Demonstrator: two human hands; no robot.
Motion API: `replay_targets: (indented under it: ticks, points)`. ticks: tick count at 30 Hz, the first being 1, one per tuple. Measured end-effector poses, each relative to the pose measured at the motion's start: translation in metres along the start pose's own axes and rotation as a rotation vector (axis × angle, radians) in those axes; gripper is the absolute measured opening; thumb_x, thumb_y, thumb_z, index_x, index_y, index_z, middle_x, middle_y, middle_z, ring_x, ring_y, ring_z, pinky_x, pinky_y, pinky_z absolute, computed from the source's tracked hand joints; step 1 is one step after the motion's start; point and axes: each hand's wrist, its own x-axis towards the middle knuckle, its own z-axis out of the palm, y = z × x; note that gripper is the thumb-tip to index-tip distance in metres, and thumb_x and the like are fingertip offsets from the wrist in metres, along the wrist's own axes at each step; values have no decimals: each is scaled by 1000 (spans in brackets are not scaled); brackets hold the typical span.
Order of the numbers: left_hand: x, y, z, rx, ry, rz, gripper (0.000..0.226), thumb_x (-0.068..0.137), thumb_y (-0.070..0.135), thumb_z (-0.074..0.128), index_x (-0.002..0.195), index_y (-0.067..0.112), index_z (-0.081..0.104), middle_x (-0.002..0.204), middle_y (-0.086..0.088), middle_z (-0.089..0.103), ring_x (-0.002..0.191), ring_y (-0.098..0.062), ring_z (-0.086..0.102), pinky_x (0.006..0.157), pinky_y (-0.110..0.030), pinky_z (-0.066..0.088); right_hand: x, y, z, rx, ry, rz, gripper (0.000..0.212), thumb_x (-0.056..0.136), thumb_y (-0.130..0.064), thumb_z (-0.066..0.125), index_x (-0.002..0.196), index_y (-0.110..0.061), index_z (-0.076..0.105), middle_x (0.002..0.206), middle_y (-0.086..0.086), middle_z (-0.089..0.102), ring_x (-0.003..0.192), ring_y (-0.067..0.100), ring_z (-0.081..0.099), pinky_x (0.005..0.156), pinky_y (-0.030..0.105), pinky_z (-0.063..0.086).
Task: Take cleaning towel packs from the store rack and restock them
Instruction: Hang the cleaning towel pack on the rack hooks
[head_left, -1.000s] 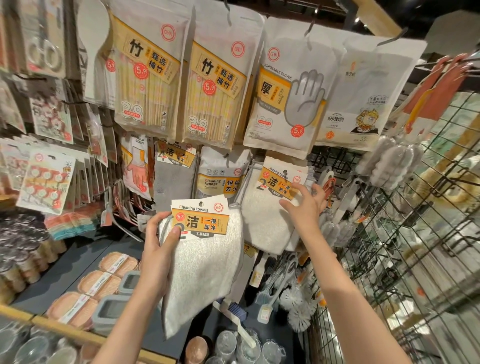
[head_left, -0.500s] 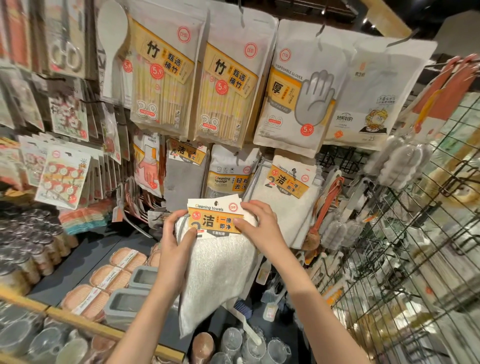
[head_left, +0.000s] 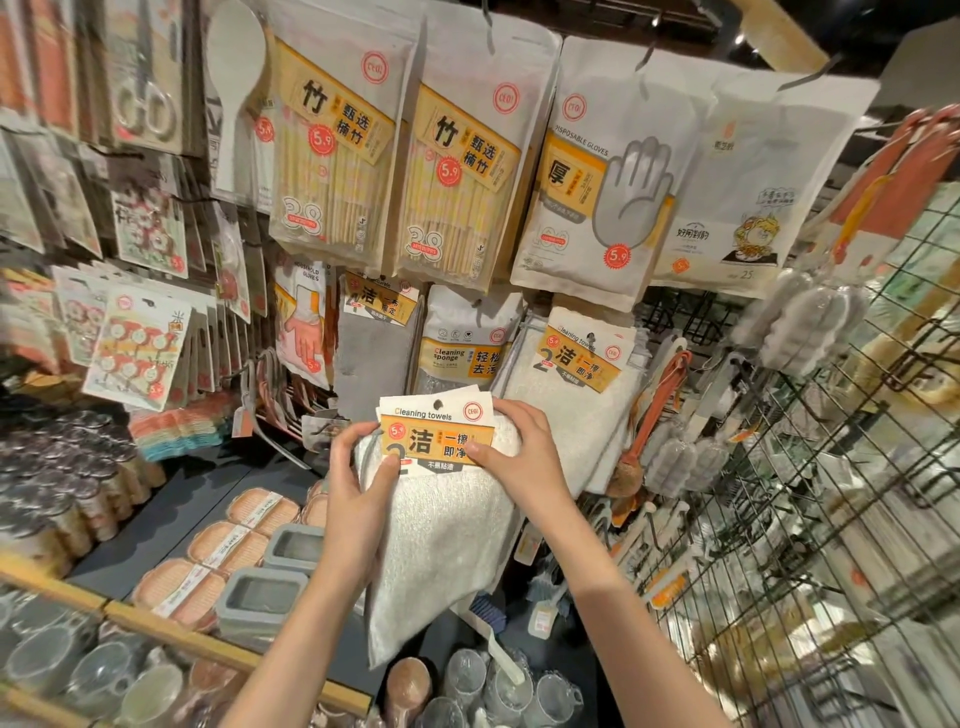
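- Two hands hold one cleaning towel pack (head_left: 441, 525) in front of the rack: the left hand (head_left: 358, 499) grips its left edge with the thumb on the label, and the right hand (head_left: 524, 462) pinches the label's right end, fingers curled over the top.
- One orange and white card label (head_left: 436, 434) reads "Cleaning towels", with a red 5.9 price dot and a hang hole at the top; off-white terry cloth hangs below it to a point.
- Two grey lidded boxes (head_left: 270, 597) sit on the dark shelf (head_left: 156, 514) lower left.
- One matching hanging towel pack (head_left: 576, 395) stays on its hook just right of the held one; more may lie behind it, which is hard to tell.
- One cleaning sponge bag (head_left: 462, 348) hangs beside that.
- Two bamboo chopstick bags (head_left: 395, 161) and one disposable gloves bag (head_left: 602, 182) hang in the top row.
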Motion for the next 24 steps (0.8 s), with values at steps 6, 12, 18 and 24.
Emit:
replay_targets:
  ticks: [6, 12, 18, 24]
  points:
    - [-5, -2, -1, 19, -31, 7, 36, 92, 5, 58, 116, 29, 50, 122, 9, 55, 115, -11, 53, 99, -44, 46, -3, -3, -3, 92, -14, 85, 46, 72, -8, 78, 100, -16, 41, 107, 1, 54, 87, 8, 54, 62, 7, 44]
    - [-9, 4, 4, -100, -69, -58, 40, 90, 4, 61, 121, 28, 52, 121, 2, 61, 108, -18, 62, 89, -40, 53, -4, -3, -11, 70, 17, 80, 46, 72, -8, 78, 91, -17, 37, 97, -3, 55, 82, 11, 56, 63, 20, 48]
    - [-7, 5, 8, -168, -112, -112, 43, 87, 7, 65, 119, 34, 56, 122, -3, 63, 108, -26, 64, 92, -54, 51, -3, -2, -19, 70, 48, 83, 45, 74, -6, 76, 94, -16, 37, 104, -1, 51, 81, 3, 52, 54, 10, 45]
    - [-5, 6, 9, -200, -108, -161, 40, 83, 8, 69, 110, 37, 59, 122, -11, 62, 109, -36, 62, 91, -61, 49, 0, 2, -26, 73, 64, 93, 44, 75, -6, 76, 94, -15, 37, 107, 2, 56, 82, 4, 55, 59, 14, 50]
